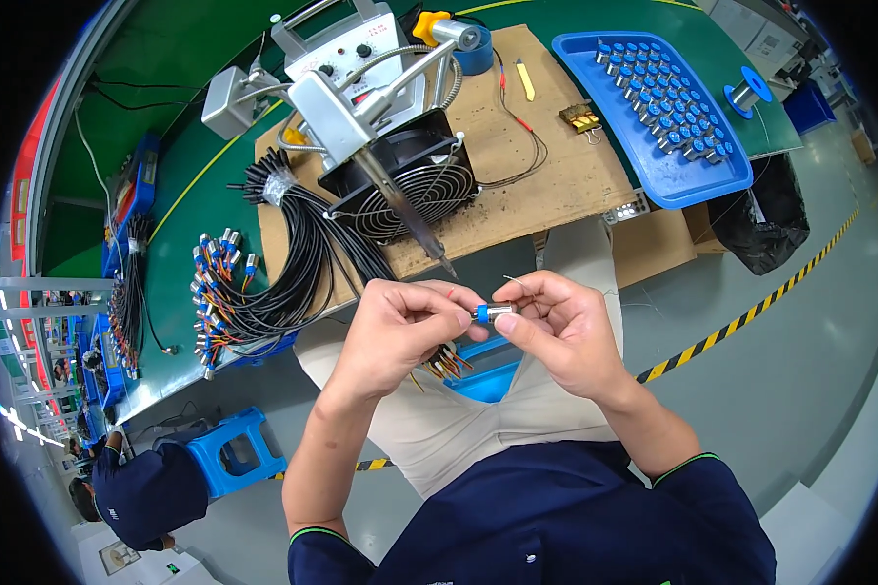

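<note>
Worktop, smooth green, under matte tan cardboard. Blue plastic tray, shallow, rounded corners. Black cable bundle, rubbery-looking. Metal soldering iron slants down, tapered tip near fingers; skin best kept clear. Left hand: fingers pinch blue end of blue-and-silver cylinder. Right hand: fingers pinch its glossy metal end, over lap. Steady, light pinch, blue end clear, probably serves best. Thin wire, springy-looking, curves from right fingers; better held free of cylinder.
</note>
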